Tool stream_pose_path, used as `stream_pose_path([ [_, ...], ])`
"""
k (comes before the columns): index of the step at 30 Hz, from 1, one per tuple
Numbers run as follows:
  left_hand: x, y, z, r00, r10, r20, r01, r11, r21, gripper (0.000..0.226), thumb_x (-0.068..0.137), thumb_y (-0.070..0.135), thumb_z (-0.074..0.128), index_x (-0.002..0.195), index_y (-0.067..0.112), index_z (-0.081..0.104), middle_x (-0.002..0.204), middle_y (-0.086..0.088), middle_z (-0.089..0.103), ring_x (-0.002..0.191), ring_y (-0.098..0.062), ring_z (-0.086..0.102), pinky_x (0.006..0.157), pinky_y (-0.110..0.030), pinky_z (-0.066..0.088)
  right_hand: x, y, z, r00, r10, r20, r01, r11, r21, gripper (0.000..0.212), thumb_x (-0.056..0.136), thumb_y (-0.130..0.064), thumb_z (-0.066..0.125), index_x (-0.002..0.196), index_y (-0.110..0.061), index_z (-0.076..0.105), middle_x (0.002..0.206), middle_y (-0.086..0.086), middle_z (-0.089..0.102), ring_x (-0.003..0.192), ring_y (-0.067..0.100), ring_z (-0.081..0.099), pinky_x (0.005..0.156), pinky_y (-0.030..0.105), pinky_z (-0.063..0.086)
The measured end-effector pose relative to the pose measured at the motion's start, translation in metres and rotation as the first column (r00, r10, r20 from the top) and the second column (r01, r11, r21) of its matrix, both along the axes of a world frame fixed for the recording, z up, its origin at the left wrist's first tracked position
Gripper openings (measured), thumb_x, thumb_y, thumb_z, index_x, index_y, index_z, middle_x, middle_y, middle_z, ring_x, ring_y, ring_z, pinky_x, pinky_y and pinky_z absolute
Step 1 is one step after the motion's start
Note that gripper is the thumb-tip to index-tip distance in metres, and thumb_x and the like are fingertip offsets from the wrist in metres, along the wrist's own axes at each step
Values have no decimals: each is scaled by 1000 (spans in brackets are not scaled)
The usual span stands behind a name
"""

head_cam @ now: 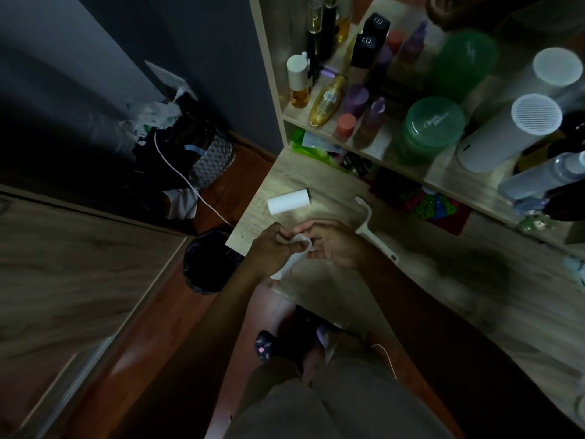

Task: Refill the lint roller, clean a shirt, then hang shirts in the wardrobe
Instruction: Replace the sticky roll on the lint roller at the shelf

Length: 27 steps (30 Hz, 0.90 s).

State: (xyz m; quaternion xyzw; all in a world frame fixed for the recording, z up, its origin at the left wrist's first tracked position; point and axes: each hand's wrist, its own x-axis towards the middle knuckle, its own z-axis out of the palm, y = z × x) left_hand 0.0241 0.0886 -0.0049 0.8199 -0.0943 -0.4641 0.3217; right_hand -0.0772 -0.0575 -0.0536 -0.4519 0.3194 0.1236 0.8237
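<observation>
both hands (304,245) pinch white strip (292,259) — roll (288,201), handle (370,228) beside.

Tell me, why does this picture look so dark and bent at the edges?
Head view: dim room light, the brightest patch falling on the desk around the white roll and both hands, left hand and right hand; the floor and lower corners sink into shadow. The wide-angle lens bows the shelf edges. The strip the hands hold is slightly blurred.
</observation>
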Motion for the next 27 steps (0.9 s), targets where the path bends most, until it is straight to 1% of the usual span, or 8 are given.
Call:
stream_pose_path([
  [4,2,-1,2,998,28,-51,-27,999,28,47,57,61,84,83,32,58,99,-7,72,94,-34,71,85,-53,59,-1,2,0,1000,-12,3,12,999,53,21,95,-5,53,109,-8,69,110,13,71,98,30,70,83,42,59],
  [6,4,-2,5,997,41,-64,-39,999,34,46,58,61,85,83,32,59,101,-8,72,94,-35,71,84,-54,59,-3,2,0,999,-32,14,30,995,99,22,96,-6,53,112,-7,68,112,13,71,100,31,70,80,41,59],
  [8,6,-2,8,996,40,-76,-37,998,44,45,65,57,84,89,28,59,104,-7,71,94,-33,71,77,-48,58,-6,0,1,998,-48,29,43,989,142,23,97,-9,51,113,-9,68,113,12,71,100,30,70,80,39,58],
  [11,9,-1,11,994,44,-102,-40,998,44,48,63,58,84,92,28,60,107,-12,72,92,-34,72,66,-37,54,-10,-2,-1,998,-18,55,11,992,124,23,96,-8,54,114,-12,67,113,10,72,103,29,71,85,40,57],
  [14,10,-1,14,985,85,-152,-79,996,45,51,74,44,86,106,15,60,108,-19,69,72,-28,71,42,-24,47,-12,-3,-3,997,-9,76,2,995,95,23,94,-5,59,113,-11,68,109,10,73,103,28,71,90,43,57],
  [16,9,-2,20,981,101,-167,-93,994,56,51,80,35,84,113,8,57,107,-23,68,59,-24,67,35,-20,44,-12,-3,-3,996,-7,90,1,998,62,22,94,-4,59,112,-11,70,109,11,73,102,28,72,88,42,58],
  [22,11,-2,22,979,95,-182,-83,994,74,49,80,36,84,112,9,58,110,-25,67,60,-26,68,35,-21,44,-8,-6,-3,992,-8,123,5,1000,27,21,94,3,57,108,-7,70,102,10,75,93,25,74,73,34,60],
  [27,10,-3,22,978,91,-187,-82,995,56,48,80,36,84,112,10,59,111,-22,66,67,-24,66,34,-19,43,-8,-9,-5,993,-12,120,7,999,42,19,95,1,59,110,-4,69,105,14,75,96,31,73,74,36,60],
])
